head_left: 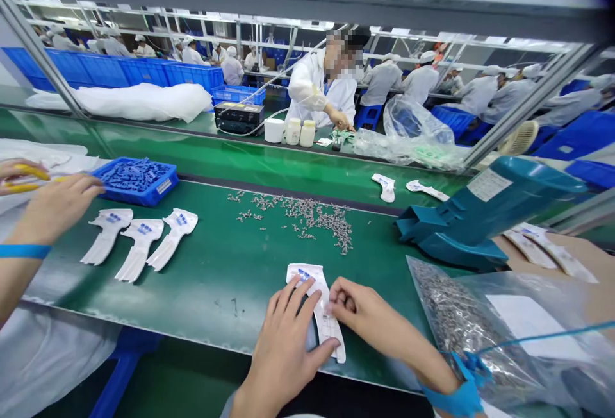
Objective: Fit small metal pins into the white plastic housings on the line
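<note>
A white curved plastic shell (321, 306), shaped like half of a handle with blue parts at its wide end, lies on the green work surface in front of me. My left hand (288, 334) holds it down, fingers over its upper part and thumb across its lower end. Over the middle of the shell, my right hand (368, 312) is closed in a pinch; whatever its fingertips hold is hidden. A blue band (454, 392) circles my right wrist. Beyond my hands lies a loose spread of small metal screws (317, 216).
At left, a co-worker's hands (52, 206) hold something yellow-handled near a blue tray (163, 190) of blue parts. Several similar shells (139, 248) lie nearby. At right are a teal plastic scoop-like container (485, 206) and a clear bag of screws (461, 315). A raised ledge (202, 155) runs behind.
</note>
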Motion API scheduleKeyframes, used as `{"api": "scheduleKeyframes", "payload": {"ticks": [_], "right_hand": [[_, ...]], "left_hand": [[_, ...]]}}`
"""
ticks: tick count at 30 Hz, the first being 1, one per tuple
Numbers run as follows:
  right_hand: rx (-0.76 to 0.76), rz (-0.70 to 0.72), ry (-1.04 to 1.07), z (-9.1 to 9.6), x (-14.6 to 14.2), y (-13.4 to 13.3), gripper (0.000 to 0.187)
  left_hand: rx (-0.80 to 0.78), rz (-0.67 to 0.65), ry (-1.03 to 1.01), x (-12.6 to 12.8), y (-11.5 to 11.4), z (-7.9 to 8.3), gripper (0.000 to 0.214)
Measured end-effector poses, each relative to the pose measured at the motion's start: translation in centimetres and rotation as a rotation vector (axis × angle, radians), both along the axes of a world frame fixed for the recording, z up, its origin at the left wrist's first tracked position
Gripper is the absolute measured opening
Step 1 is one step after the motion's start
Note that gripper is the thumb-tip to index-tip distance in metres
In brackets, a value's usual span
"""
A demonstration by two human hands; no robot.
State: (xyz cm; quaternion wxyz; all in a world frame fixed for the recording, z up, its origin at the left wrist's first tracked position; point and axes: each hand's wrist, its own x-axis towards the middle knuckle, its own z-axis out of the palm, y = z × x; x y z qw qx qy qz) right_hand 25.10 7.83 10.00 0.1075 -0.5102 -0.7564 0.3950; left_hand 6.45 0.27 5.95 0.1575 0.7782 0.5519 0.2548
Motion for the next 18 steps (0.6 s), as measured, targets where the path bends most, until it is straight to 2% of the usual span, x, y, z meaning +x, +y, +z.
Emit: {"api": "scheduleKeyframes", "payload": {"ticks": [2,4,7,10,14,18], "right_hand": [[0.148,-0.113,-0.089,-0.1,1.0,2.6,0.022],[0.337,-0.320,-0.254,-0.3,2.0,6.0,0.027],[0.418,-0.490,-0.362,-0.8,3.0,11.0,0.034],[0.413,-0.557,-0.437,-1.4,3.6,14.1,0.031],[0.366,-0.533,-0.491,-1.2,4.1,14.6,0.020],[0.328,-0.423,-0.452,-0.1,4.1,12.0,0.019]], "left_hand": [[-0.006,0.000,-0.001,0.0,0.0,0.0,0.059],[-0.012,0.000,-0.002,-0.1,0.0,0.1,0.057],[-0.024,0.002,-0.002,-0.2,0.0,0.2,0.057],[-0.042,0.002,-0.009,-0.4,-0.1,0.2,0.056],[-0.049,-0.001,-0.025,-0.4,-0.1,0.2,0.056],[-0.043,-0.004,-0.041,-0.4,0.0,0.3,0.055]]}}
